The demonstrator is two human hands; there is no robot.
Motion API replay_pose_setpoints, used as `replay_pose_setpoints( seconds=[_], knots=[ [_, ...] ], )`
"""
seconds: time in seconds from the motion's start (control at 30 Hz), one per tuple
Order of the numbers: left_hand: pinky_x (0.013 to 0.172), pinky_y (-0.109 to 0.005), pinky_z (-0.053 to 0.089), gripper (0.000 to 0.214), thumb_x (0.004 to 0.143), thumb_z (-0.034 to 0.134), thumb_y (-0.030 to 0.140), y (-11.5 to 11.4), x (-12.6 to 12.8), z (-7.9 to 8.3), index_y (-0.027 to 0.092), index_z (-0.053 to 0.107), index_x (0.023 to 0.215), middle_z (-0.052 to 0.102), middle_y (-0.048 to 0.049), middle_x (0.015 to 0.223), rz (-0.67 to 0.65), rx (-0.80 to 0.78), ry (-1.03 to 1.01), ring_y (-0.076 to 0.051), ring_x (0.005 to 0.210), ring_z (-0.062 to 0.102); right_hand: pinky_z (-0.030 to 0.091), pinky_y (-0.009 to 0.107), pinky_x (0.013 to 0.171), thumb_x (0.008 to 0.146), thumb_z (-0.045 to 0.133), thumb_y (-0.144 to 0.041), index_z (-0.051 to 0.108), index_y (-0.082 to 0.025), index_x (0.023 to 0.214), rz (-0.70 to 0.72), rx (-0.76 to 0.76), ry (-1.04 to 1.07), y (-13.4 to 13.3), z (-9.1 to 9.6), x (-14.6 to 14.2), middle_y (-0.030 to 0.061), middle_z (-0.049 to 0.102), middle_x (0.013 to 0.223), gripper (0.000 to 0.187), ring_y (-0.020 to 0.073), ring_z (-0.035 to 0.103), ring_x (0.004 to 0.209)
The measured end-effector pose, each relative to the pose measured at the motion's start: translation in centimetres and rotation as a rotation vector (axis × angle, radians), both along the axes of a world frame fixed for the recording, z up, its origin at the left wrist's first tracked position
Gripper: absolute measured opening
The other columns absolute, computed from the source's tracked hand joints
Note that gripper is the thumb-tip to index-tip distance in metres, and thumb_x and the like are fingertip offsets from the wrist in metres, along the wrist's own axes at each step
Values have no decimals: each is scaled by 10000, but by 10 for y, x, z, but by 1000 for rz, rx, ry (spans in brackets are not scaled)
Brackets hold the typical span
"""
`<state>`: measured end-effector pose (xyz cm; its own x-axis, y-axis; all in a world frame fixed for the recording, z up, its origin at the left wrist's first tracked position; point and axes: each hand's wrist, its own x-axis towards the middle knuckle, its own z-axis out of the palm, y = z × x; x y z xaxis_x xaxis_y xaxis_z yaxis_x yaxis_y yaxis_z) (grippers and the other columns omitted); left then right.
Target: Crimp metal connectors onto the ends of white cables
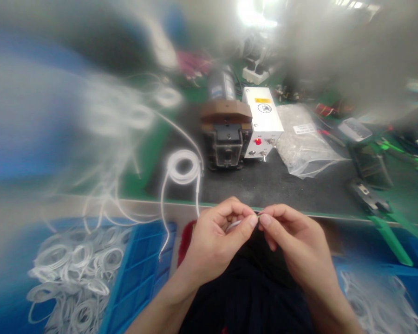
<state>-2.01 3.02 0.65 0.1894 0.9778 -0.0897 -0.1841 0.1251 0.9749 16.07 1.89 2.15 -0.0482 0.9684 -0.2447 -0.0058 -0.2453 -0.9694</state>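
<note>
My left hand [223,239] is closed in a pinch on a white cable [233,226], a short length of which shows between its fingers. Thumb and forefinger of my right hand [289,232] are pinched together at the cable's tip, where tiny coloured wire ends [258,216] show, one greenish. The two hands' fingertips almost touch, just in front of the bench edge. Beyond my left hand, a coil of white cable [183,167] lies on the black mat, and one strand from it runs down behind that hand. Another strand hangs over the bench edge.
A bench machine [227,134] with a clear front guard stands beside a white control box [263,121]. Right of them are a clear plastic bag [304,139] and green-handled pliers [381,213]. A blue bin [132,273] adjoins many coiled cables [80,273]; more coils lie lower right.
</note>
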Motion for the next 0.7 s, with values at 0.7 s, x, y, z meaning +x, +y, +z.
replay_pose_setpoints(
  seconds=[0.7],
  knots=[
    [676, -269, 440, 117, 1035, 689, 221, -5, 2, 8, 205, 731, 927, 639, -8, 847, -40, 223, 347, -139, 748, 604, 476, 284, 614, 1025, 744, -294, 738, -230, 878, -32, 309, -345, -8, 7, 3, -3, 693, 748, 160, 163, 617, 645]
  ],
)
